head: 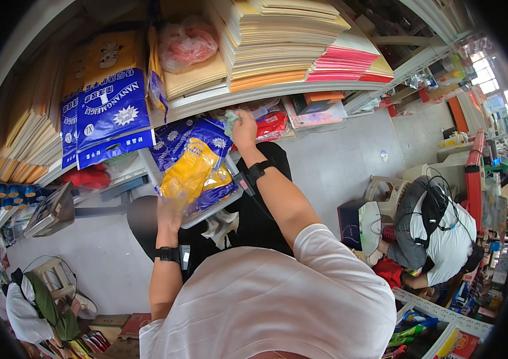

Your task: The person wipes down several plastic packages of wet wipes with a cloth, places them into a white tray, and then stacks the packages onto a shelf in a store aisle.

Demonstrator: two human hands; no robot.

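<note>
My right hand (245, 130) is closed on a crumpled pale green cloth (231, 121) at the lower shelf's edge. My left hand (171, 215) is blurred at the near end of a clear plastic package of yellow gloves (188, 172) and seems to hold it. This package lies over several blue glove packages (175, 141) in a pale plastic tray (211, 211) at my knees. Just right of the cloth, red items in clear plastic (272, 124) rest on the lower shelf.
Paper stacks (276, 40), a bag with pink contents (189, 45) and hanging blue-and-yellow glove packs (112, 107) fill the upper shelf. A metallic box (52, 213) stands at left. One person (442, 229) crouches at right, another (34, 309) at lower left, each near a plastic stool.
</note>
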